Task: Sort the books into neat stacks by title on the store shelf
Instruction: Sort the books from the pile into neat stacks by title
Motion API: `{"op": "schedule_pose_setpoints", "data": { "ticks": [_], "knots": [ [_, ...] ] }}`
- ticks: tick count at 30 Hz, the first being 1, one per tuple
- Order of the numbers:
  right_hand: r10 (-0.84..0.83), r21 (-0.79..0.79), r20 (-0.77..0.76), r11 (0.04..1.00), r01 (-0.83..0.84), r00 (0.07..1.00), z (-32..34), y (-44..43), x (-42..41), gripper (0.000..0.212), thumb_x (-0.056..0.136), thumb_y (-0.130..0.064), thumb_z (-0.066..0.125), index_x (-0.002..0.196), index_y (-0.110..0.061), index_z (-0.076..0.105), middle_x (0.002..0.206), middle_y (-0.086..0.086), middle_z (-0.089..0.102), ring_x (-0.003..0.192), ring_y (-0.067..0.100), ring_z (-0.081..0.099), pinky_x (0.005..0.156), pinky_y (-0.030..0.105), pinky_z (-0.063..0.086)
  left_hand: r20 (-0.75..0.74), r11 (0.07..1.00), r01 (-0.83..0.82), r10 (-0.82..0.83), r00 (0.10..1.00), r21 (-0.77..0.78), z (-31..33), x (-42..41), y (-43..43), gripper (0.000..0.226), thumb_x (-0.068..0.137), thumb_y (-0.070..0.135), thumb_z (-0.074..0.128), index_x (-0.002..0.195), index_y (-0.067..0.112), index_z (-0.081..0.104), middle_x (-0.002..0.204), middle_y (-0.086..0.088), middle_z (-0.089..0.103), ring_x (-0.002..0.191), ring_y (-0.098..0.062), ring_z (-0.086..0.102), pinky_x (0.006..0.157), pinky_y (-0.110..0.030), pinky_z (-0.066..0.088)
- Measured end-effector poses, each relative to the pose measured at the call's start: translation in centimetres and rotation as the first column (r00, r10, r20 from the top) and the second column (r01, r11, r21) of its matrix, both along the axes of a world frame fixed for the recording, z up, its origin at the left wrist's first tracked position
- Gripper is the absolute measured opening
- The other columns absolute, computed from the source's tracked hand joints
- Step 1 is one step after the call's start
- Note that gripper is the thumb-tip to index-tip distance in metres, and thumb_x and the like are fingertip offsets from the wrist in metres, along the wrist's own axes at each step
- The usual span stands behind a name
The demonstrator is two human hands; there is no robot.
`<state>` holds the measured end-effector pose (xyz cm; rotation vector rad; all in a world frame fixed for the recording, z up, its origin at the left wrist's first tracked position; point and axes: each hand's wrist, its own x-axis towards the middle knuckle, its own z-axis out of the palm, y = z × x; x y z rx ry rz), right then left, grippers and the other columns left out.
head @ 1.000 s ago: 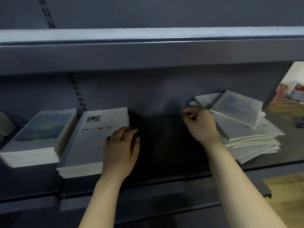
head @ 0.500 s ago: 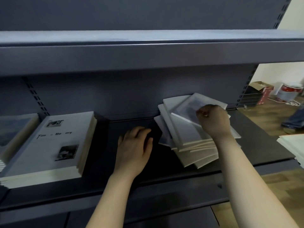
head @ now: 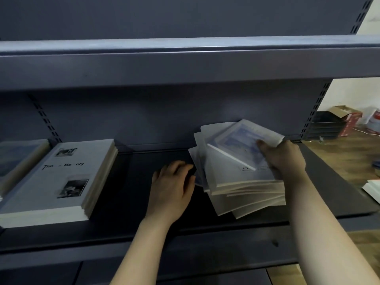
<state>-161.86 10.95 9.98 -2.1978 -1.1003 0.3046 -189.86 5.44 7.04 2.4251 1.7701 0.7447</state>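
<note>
The shelf fills the view, a dark bare stretch open in its middle. On the left sits the finished stack, white covers squared up, title partly readable. Past it, at the frame's edge, a second stack with a bluish cover looks tidy too.

Over to the right, the trouble spot: the pile lies fanned out, every book twisted a different way, corners jutting toward the shelf's front lip. It rests on the shelf well apart from the stack, with the bare stretch between them.

On top lies the top book, blue-tinted cover, skewed across the rest.

And here's the change. A second ago the left hand sat on the stack; now it has crossed the gap and lies flat and relaxed on the shelf, fingertips just beside the pile's left edge, holding nothing. The right hand was resting on the pile's top half a second back; it has slid to the right edge and grasps the top book, thumb on the cover, fingers curled beneath.

My read: one title is done and the sorting has moved on. That top book looks about to come off, with the bare stretch the likely home for a new stack.
</note>
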Motion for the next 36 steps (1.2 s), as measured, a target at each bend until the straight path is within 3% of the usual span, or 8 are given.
{"op": "schedule_pose_setpoints", "data": {
  "ticks": [3,8,11,14,20,23,32,36],
  "knots": [
    [0.033,-0.009,-0.058,0.999,-0.033,0.998,-0.1,0.0,0.5,0.081,0.080,-0.065,0.055,0.125,0.003,0.056,0.117,0.022,0.059,0.117,0.036,0.050,0.080,0.039,0.043,0.012,1.000,-0.012,0.012,1.000,-0.011,-0.4,0.2,0.1,0.038,0.096,0.036,0.042,0.132,0.027,0.050,0.137,0.005,0.045,0.122,-0.017,0.044,0.100,-0.036,0.029],
    [0.027,0.078,-0.141,0.997,-0.016,0.990,-0.3,0.4,0.7,0.109,0.046,-0.079,0.058,0.125,-0.003,0.055,0.121,0.018,0.060,0.111,0.035,0.056,0.087,0.042,0.049,0.016,1.000,-0.015,0.015,1.000,-0.026,-0.7,0.8,0.3,0.039,0.096,0.037,0.041,0.134,0.028,0.047,0.140,0.006,0.042,0.125,-0.016,0.040,0.103,-0.035,0.026],
    [0.025,0.149,-0.170,0.989,0.000,0.985,0.6,0.5,0.2,0.082,0.065,-0.053,0.074,0.122,0.000,0.048,0.121,0.018,0.058,0.110,0.036,0.056,0.081,0.038,0.045,0.017,0.999,-0.013,0.014,1.000,-0.036,-0.8,1.0,0.4,0.039,0.097,0.038,0.040,0.135,0.029,0.046,0.140,0.008,0.040,0.126,-0.014,0.039,0.104,-0.035,0.024],
    [0.033,0.216,-0.149,0.976,0.000,0.988,0.6,0.8,0.1,0.059,0.077,-0.032,0.071,0.115,0.001,0.041,0.115,0.019,0.057,0.104,0.038,0.057,0.073,0.036,0.041,0.028,0.999,-0.021,0.022,0.999,-0.036,-1.0,0.9,0.6,0.039,0.097,0.037,0.041,0.135,0.029,0.046,0.140,0.007,0.041,0.125,-0.015,0.040,0.104,-0.035,0.025],
    [0.133,0.394,-0.154,0.917,-0.062,0.979,0.9,0.7,-0.8,0.038,0.090,-0.012,0.055,0.120,0.002,0.038,0.116,0.022,0.054,0.099,0.036,0.054,0.071,0.033,0.033,0.035,0.999,-0.032,0.033,0.999,-0.020,-1.2,0.3,0.9,0.038,0.095,0.036,0.045,0.133,0.028,0.049,0.137,0.005,0.045,0.122,-0.017,0.044,0.104,-0.039,0.028],
    [0.171,0.465,-0.260,0.885,-0.032,0.950,1.1,1.1,-1.5,0.039,0.091,-0.016,0.058,0.124,-0.007,0.039,0.109,0.009,0.053,0.097,0.030,0.055,0.077,0.042,0.045,0.042,0.999,-0.049,0.049,0.998,0.006,-1.2,-0.4,0.8,0.037,0.094,0.035,0.048,0.130,0.026,0.053,0.134,0.003,0.049,0.120,-0.020,0.047,0.101,-0.038,0.030],
    [0.412,0.539,-0.502,0.837,-0.097,0.761,1.4,0.4,-6.0,0.034,0.088,-0.022,0.069,0.118,-0.015,0.055,0.107,0.005,0.068,0.094,0.020,0.066,0.082,0.037,0.055,0.037,0.996,-0.083,0.082,0.996,0.028,-1.3,-3.5,0.2,0.036,0.092,0.031,0.054,0.127,0.022,0.057,0.127,-0.002,0.056,0.113,-0.025,0.052,0.097,-0.041,0.033],
    [0.539,0.553,-0.578,0.811,-0.191,0.613,1.4,-0.6,-9.0,0.011,0.093,-0.005,0.059,0.099,-0.013,0.065,0.089,0.009,0.071,0.075,0.022,0.070,0.059,0.032,0.057,0.023,0.993,-0.109,0.108,0.994,0.047,-1.2,-5.8,-0.3,0.036,0.092,0.030,0.054,0.127,0.021,0.057,0.127,-0.003,0.056,0.112,-0.027,0.052,0.096,-0.041,0.035]
  ]
}}
